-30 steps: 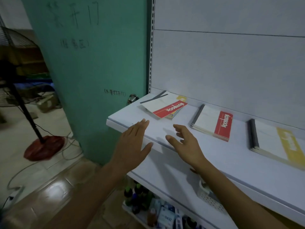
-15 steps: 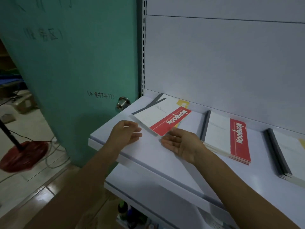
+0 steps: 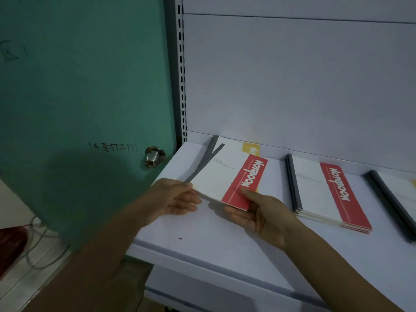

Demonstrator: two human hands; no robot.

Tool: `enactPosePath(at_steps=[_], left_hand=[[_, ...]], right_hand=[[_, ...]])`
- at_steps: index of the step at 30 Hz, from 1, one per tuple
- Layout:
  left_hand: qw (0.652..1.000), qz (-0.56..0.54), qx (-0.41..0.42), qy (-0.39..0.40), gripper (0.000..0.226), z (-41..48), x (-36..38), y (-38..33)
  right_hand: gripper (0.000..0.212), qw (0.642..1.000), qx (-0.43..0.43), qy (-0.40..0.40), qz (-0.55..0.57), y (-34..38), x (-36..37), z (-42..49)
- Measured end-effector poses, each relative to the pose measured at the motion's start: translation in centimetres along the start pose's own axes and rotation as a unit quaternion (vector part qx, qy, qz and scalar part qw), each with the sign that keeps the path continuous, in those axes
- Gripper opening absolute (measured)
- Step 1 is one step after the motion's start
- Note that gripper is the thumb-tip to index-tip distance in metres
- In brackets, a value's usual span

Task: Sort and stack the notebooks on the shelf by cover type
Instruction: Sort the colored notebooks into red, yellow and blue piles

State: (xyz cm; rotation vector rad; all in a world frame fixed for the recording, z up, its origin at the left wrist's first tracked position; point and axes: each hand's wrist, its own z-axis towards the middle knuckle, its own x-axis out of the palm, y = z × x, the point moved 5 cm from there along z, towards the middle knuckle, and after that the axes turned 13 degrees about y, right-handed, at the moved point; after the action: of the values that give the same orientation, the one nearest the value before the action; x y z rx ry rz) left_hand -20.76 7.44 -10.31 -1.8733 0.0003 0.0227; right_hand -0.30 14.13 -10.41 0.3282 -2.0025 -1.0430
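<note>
A: Where is the red notebook (image 3: 227, 174)?
B: At the left end of the shelf (image 3: 202, 244), askew on a yellow notebook (image 3: 251, 149) whose band peeks out behind.
A: And the hands?
B: Both hold it. The left hand (image 3: 173, 199) grips the near left corner, fingers curled by the grey spine. The right hand (image 3: 258, 212) pinches the near right corner, thumb on the red band, fingers underneath.
A: Is it lifted?
B: Its near edge looks raised off the shelf; the far edge I cannot tell.
A: What else?
B: A red stack (image 3: 324, 192) lies just right, apart from it. A dark-spined stack (image 3: 396, 199) is cut off at the right edge. A green door (image 3: 78, 86) with a knob (image 3: 154, 156) stands left.
</note>
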Motion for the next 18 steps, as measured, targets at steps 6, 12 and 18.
enactPosePath(at_steps=[6,12,18], left_hand=[[0.985,0.166,0.018,0.035,0.04,0.9,-2.2,-2.6],[0.945,0.275,0.147,-0.104,0.022,6.3,-1.8,-5.1],[0.969,0.23,0.092,-0.018,0.108,10.2,0.8,-3.3]], right_hand=[[0.022,0.977,-0.073,-0.106,-0.169,0.5,-0.4,-1.5],[0.018,0.95,-0.14,-0.206,-0.19,-0.6,0.1,-4.6],[0.027,0.925,-0.188,-0.252,-0.214,-1.1,0.7,-7.8]])
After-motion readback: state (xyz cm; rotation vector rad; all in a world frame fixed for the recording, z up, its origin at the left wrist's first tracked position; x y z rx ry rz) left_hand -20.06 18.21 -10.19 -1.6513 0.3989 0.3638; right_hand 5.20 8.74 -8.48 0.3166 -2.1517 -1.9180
